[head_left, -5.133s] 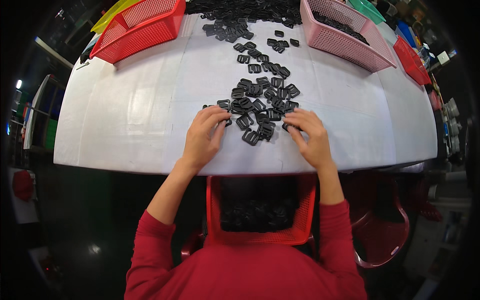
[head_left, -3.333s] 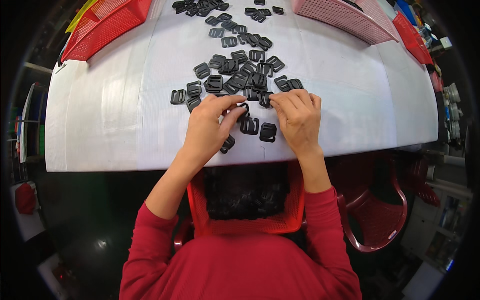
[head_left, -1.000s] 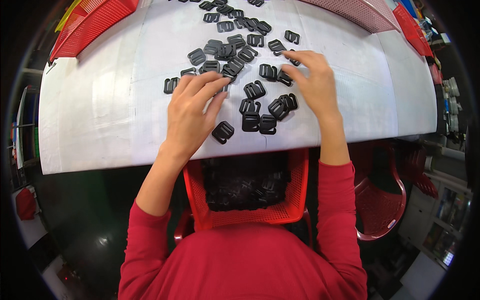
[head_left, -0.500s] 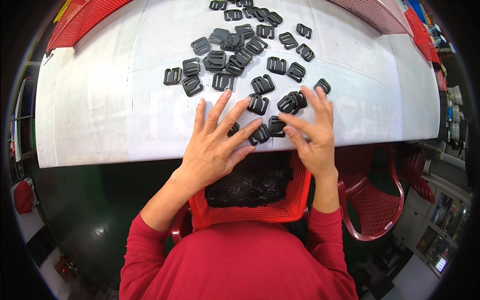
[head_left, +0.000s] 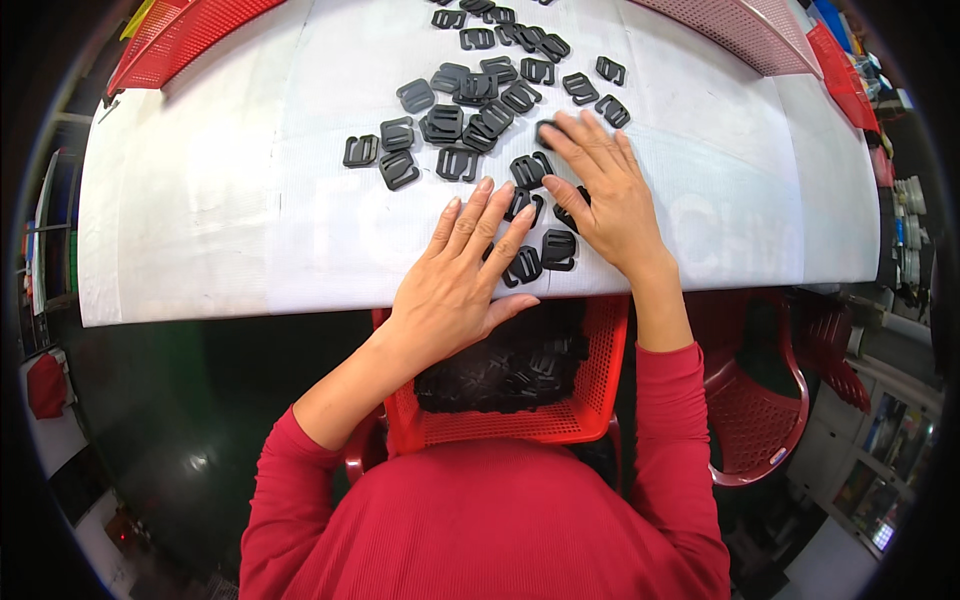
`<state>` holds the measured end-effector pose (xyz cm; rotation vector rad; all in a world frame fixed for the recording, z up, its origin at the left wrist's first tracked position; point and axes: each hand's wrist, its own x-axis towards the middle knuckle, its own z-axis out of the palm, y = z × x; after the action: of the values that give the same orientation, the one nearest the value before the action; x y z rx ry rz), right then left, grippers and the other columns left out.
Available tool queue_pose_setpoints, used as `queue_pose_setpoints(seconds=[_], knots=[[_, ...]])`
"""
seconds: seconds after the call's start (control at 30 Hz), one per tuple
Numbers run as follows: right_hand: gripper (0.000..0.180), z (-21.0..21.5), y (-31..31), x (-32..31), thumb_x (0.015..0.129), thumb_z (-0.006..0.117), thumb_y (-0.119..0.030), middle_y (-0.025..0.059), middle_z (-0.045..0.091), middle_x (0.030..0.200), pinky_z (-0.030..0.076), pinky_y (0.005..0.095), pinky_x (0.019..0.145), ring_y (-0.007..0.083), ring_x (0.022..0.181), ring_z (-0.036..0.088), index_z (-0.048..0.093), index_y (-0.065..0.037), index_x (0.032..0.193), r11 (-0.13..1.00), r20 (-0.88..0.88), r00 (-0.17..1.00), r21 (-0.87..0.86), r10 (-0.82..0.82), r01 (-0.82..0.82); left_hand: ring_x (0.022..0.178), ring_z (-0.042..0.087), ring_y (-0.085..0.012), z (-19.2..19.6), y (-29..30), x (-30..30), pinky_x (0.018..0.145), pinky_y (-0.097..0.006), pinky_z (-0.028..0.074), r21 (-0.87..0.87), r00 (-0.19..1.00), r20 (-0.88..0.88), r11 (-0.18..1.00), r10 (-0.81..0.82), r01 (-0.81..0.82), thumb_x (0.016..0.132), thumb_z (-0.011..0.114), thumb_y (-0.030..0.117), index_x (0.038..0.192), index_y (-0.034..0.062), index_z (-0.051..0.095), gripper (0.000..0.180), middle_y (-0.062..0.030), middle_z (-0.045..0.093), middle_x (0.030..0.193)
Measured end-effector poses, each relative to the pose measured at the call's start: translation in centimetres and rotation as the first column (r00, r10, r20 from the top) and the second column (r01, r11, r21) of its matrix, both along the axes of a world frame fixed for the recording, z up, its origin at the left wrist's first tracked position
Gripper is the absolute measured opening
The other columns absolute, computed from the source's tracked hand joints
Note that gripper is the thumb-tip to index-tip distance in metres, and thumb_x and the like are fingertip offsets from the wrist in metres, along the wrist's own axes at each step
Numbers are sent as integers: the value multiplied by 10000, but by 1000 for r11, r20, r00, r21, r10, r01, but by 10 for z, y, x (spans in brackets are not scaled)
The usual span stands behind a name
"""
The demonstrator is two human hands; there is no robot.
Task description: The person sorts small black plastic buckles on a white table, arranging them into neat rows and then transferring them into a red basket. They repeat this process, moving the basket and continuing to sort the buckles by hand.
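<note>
Black plastic strap buckles, such as this one [head_left: 457, 164], lie scattered and partly heaped over the middle of the white tabletop [head_left: 200, 220]. My left hand [head_left: 455, 265] rests flat near the table's front edge, fingers stretched out, covering part of a few buckles. Just right of its fingers are a buckle [head_left: 559, 250] and another buckle [head_left: 523, 266]. My right hand [head_left: 612, 200] reaches farther over the table, fingers extended and palm down, over several buckles that it partly hides. Its fingertips are slightly blurred at a dark buckle.
Below the table edge a red perforated basket [head_left: 606, 380] holds many black pieces. Red baskets [head_left: 190, 45] stand at the far left corner and a pink basket [head_left: 735, 35] at the far right. A dark red plastic chair [head_left: 755, 420] is on the right.
My right hand has moved away from the table edge, up among the buckles. My left hand has shifted slightly right and its fingers have drawn closer together.
</note>
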<state>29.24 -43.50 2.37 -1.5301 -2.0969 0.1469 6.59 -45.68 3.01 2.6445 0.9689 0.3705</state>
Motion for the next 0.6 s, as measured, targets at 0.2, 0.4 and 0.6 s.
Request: queue_pose_setpoints(seconds=[0.2,0.4,0.6], knots=[[438,12,-45,-17,862,674,-259,86,591,1320,359,494,1089,305,1282,508,613,-87,1260,956,-159,960,-150,229,-253,1437,263,-397,2,-9,-20,1161,-500,255,-178,986,120,975,-113,134,865,686,370,1479,1,319,805,-239,281,1533],[244,28,-96,-15,798,735,-139,89,719,1043,459,444,1001,287,1093,650,725,-64,1030,843,-473,833,-286,288,-455,1266,525,-350,23,-25,-61,1045,-434,446,-462,863,479,789,-162,405,803,756,127,1314,49,581,546,-177,553,1346],[253,26,11,-36,795,664,-25,66,700,1056,510,358,841,259,1004,634,711,-79,1037,984,-155,976,121,150,-132,1011,599,-279,13,50,-32,869,-378,492,195,958,255,964,127,-180,799,712,106,1189,53,652,398,-94,647,1175]])
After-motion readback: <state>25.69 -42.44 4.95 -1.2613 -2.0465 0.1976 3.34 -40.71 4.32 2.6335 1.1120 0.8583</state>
